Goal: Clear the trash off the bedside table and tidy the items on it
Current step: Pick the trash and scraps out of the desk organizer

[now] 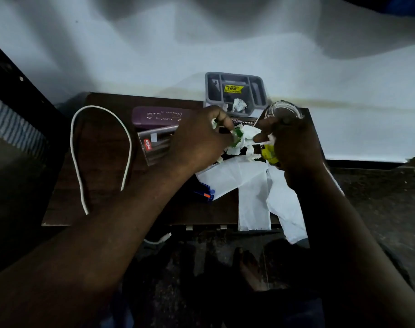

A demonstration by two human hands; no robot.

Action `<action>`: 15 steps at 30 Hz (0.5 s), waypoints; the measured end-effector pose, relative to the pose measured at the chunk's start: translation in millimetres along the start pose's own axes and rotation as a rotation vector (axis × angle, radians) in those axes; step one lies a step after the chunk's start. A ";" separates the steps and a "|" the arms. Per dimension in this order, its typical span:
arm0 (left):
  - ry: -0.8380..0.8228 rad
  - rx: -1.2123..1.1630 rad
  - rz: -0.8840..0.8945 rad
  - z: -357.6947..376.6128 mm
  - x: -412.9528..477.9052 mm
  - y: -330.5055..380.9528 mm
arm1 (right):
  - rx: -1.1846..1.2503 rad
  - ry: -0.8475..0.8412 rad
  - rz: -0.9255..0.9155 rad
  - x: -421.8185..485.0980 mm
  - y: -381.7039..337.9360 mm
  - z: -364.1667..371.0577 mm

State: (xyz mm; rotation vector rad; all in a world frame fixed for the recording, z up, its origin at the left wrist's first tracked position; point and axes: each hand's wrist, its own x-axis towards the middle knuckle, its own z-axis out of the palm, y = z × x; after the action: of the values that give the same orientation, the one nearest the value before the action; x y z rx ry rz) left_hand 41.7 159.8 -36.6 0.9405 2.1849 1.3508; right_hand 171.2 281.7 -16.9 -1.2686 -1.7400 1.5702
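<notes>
Left hand [197,138]: fingers curled round a green-and-white wrapper [237,136], over the bag
Right hand [289,143]: pinches a white scrap [270,137]
Bag [249,183]: white, lying on the table [102,204], draped over its front edge
Tray [210,91]: back edge, crumpled paper [239,105] inside

table [102,162] dark-brown woodgrain | tray [207,91] grey, sticker [233,88] yellow | left of tray: case [154,116] purple, cable [72,143] white | below tray: wrapper [237,136] green-white, bag [251,185] white

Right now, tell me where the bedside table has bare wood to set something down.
Bare wood: inside the white cable loop and the table's front-left corner. Crowded centre-right: left hand pinching crumpled trash, right hand gripping a yellow item, amid the white bag, glass, grey tray.
</notes>
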 end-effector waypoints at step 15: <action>-0.233 0.589 0.204 28.4 -10.3 -5.5 | -0.279 0.005 -0.024 -0.9 4.9 1.1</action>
State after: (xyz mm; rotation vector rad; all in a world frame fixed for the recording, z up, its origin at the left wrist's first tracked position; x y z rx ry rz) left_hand 65.2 168.4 -54.4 1.4790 2.3831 0.6166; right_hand 172.3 280.0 -21.6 -1.3708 -2.0165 1.3429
